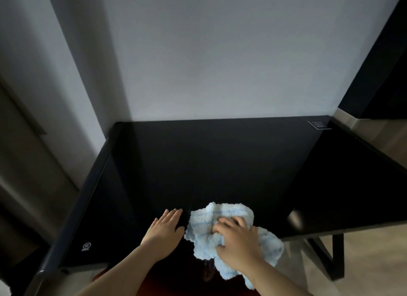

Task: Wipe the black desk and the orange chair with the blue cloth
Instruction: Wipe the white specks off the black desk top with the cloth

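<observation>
Head view: the black desk (220,163) fills the middle of the picture, its far edge against a pale wall (220,53) at 12 o'clock. The blue cloth (222,211) lies bunched on the desk's near edge at about 6 o'clock, with part of it hanging over the edge towards the person. The right hand (237,240) sits on top of the cloth with its fingers curled into the pile, gripping a fold of it. The left hand (165,229) lies flat on the desk just beside the cloth, at the cloth's 9 o'clock, with its fingers straight and close together; it holds nothing and seems to serve as a brace.

By the look of it, the step in hand is wiping the desk, and the work is at the near strip. The wide stretch from 9 through 12 to 3 o'clock carries no cloth. The next move calls for pushing the cloth away from the body towards 12 o'clock with steady downward pressure. The cloth should be flattened first so that more of it meets the surface. The overhanging part could drag the cloth off the edge if the grip loosens.

A dim reddish patch (167,282) below the near edge may be the orange chair, but it is too dark to be sure.
</observation>
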{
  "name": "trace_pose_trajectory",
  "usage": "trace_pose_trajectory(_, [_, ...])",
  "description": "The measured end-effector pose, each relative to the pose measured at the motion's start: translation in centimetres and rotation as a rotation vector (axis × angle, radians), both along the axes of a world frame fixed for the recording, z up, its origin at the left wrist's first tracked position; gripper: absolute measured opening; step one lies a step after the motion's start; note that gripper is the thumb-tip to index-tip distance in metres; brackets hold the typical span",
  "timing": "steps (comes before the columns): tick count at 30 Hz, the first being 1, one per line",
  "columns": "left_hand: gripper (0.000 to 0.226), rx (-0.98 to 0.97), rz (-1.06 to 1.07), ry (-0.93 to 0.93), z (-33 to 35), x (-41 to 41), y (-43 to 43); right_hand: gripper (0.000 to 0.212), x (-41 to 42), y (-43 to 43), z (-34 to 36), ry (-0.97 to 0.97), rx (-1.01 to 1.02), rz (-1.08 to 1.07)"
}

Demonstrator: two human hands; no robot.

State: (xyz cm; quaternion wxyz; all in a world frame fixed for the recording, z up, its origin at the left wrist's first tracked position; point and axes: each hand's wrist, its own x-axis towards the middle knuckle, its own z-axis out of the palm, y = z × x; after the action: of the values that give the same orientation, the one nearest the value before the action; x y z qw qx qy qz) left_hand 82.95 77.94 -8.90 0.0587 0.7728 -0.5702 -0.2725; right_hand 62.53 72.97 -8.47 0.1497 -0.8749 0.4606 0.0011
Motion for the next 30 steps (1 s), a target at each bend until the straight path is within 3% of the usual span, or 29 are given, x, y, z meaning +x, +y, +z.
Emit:
trace_pose_trajectory(6, [0.057, 0.001, -0.129, -0.014, 0.3, 1.9, 4.2, 0.031, 1.9, 5.4, -0.2, -0.06, 0.017, -0.133])
trace_pose_trajectory(10, [0.056, -0.016, -0.128, -0.013, 0.4, 2.1, 6.0, 0.022, 2.2, 7.6, 0.8, -0.228, 0.004, -0.19])
trace_pose_trajectory(15, [0.055, -0.035, -0.141, -0.043, 0.9, 2.6, 6.3, 0.007, 0.3, 6.5, 3.5, -0.422, -0.111, -0.546])
trace_pose_trajectory(20, [0.056, -0.05, -0.084, -0.08, 0.7, 3.8, 5.1, 0.003, 0.1, 1.8, 4.9, -0.319, -0.133, -0.701])
trace_pose_trajectory(27, [0.062, 0.02, 0.109, -0.112, -0.7, 5.0, 1.2, 0.02, 0.4, -5.5, 3.8, -0.202, -0.156, -0.721])
trace_pose_trajectory(30, [0.062, 0.024, 0.223, -0.106, -1.1, 4.4, -0.2, 0.031, 0.2, -8.6, 3.0, -0.065, -0.051, -0.683])
